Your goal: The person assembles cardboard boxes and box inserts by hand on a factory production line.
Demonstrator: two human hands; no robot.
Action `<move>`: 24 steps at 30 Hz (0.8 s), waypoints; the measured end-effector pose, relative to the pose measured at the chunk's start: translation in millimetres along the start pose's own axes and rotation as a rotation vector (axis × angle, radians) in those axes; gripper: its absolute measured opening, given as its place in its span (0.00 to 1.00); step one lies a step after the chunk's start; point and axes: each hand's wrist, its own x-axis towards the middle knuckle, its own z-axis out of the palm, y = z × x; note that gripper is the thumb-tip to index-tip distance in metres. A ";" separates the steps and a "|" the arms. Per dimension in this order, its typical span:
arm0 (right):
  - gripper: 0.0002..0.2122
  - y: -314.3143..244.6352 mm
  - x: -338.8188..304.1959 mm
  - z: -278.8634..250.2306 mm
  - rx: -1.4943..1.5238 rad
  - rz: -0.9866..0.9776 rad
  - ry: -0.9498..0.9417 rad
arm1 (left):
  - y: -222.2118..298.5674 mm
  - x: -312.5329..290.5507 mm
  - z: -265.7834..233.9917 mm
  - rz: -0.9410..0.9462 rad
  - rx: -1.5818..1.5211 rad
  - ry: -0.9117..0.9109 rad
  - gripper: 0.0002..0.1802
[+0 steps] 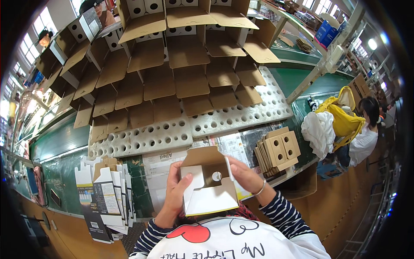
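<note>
A small white carton with a brown inside is between my hands, close to my chest. Its brown top flap stands raised, and a round hole shows in the board inside. My left hand grips the left wall, thumb on the white side flap. On the other side, my right hand is closed around the right wall and its small flap. To the left lies a stack of flat printed cartons. Beyond my right hand stands a bundle of brown inserts with round holes.
Rows of open cartons are stacked ahead on white perforated foam boards. A yellow bag and white cloth are at the right, beside a seated person. A phone lies at the left; other people are at the far left.
</note>
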 end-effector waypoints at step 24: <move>0.17 -6.0 38.6 24.0 -0.529 -0.302 0.017 | 2.3 15.1 -54.8 0.236 0.502 -0.194 0.14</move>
